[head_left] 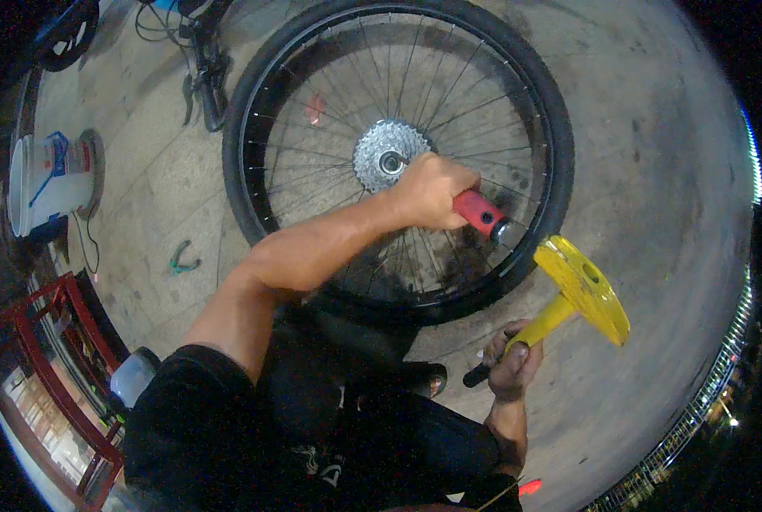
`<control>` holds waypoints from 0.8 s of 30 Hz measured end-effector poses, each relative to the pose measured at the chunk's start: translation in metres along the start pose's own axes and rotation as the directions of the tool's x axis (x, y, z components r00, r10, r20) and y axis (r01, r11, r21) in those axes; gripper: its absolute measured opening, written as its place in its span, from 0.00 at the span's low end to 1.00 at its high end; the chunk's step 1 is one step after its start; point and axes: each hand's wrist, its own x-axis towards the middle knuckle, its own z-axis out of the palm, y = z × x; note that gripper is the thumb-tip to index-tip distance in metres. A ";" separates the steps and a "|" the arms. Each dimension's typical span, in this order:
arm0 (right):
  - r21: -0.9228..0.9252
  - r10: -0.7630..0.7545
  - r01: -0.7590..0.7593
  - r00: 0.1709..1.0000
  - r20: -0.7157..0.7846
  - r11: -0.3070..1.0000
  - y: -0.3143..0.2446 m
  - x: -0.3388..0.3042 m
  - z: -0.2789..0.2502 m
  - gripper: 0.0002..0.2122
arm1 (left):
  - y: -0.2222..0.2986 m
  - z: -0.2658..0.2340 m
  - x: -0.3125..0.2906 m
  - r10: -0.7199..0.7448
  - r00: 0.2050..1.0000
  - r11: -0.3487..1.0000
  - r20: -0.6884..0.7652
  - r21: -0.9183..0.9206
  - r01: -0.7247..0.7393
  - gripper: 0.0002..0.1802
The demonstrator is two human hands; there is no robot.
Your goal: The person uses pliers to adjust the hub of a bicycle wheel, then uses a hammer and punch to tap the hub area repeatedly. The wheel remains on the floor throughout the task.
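A bicycle wheel [560,162] with a black tyre lies flat on the ground. At its hub sits a silver cassette [370,152] of sprockets. My left hand [436,189] is closed round a red-handled tool [481,212] with a metal cap at its butt end. The tool's other end is hidden by the hand, which is just right of the cassette's centre. Lower right, outside the tyre, my right hand [517,363] grips a yellow hammer [581,290] by its shaft. The hammer head is raised, apart from the red-handled tool.
Green-handled pliers [181,258] lie left of the wheel. A white bucket [65,183] stands farther left, near a red metal frame [52,341]. Bicycle handlebars [208,85] with cables are at the upper left. A small red scrap [314,109] shows between the spokes.
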 end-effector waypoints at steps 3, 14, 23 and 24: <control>-0.123 0.034 -0.037 0.999 -0.024 0.992 0.031 -0.004 -0.015 0.22 | -0.006 0.005 0.004 -0.037 0.999 0.999 0.032 0.018 0.037 0.11; 0.126 -0.633 0.631 0.774 -0.031 0.766 -0.029 0.024 -0.028 0.17 | -0.005 0.013 0.004 -0.057 0.997 0.998 0.051 0.043 0.055 0.13; 0.110 0.092 -0.068 0.969 -0.229 0.992 0.020 -0.009 -0.013 0.15 | -0.011 0.010 0.002 -0.056 0.995 0.994 0.080 0.100 0.048 0.14; 0.091 0.107 -0.092 0.976 -0.187 0.992 0.015 -0.010 -0.018 0.14 | -0.012 0.010 0.003 -0.064 0.996 0.993 0.065 0.102 0.058 0.14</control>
